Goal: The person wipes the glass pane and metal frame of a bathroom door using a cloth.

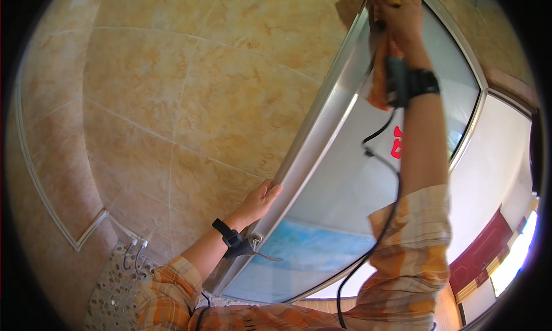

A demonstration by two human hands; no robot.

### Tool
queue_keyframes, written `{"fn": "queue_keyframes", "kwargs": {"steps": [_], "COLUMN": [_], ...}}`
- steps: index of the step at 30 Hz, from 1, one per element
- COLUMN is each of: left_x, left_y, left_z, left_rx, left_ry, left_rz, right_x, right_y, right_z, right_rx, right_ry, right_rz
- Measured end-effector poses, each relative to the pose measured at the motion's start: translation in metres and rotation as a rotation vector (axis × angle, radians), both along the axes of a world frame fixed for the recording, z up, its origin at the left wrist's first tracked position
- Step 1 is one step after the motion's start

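Observation:
A glass door [327, 193] with a silver metal frame stands tilted across the view, its lower part tinted blue. My left hand [261, 199] rests against the edge of that frame [321, 120], the thumb on its face and the fingers partly hidden behind. Near the top of the door, my right hand [399, 16] is closed on a yellow and orange cloth [379, 83] that hangs down below the palm. Some of the cloth lies behind my wrist and its strapped device, which look blurred. Below my left wrist the door's lock [256, 238] holds a key.
A marbled tile wall [233, 85] fills the left. White pipes [39, 188] run along it to hose fittings [139, 243] above a pebble-patterned surface [112, 283]. A black cable [399, 193] hangs from my right wrist. At the lower right are a dark red door [481, 249] and a bright opening.

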State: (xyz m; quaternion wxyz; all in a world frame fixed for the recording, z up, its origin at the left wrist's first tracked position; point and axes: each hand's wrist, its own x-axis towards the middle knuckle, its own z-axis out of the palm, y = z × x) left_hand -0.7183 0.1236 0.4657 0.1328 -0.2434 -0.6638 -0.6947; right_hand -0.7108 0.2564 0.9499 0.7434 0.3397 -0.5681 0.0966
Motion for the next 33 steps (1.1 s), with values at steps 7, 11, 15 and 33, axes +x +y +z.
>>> {"fn": "queue_keyframes", "kwargs": {"steps": [7, 11, 15, 33], "left_x": [-0.011, -0.024, -0.034, 0.035], "left_y": [0.004, -0.022, -0.001, 0.007], "left_z": [-0.018, -0.028, -0.040, -0.012], "left_rx": [0.010, 0.393, 0.613, 0.022], "left_ry": [0.134, -0.221, -0.177, 0.191], "left_rz": [0.156, -0.376, -0.151, 0.037], "right_x": [-0.001, 0.005, 0.014, 0.019], "right_y": [-0.007, 0.011, 0.038, 0.030], "right_z": [-0.153, -0.279, -0.372, 0.038], "right_rx": [0.142, 0.291, 0.461, 0.178], "right_ry": [0.065, -0.205, -0.352, 0.122], "right_rz": [-0.059, -0.136, -0.114, -0.612]}}
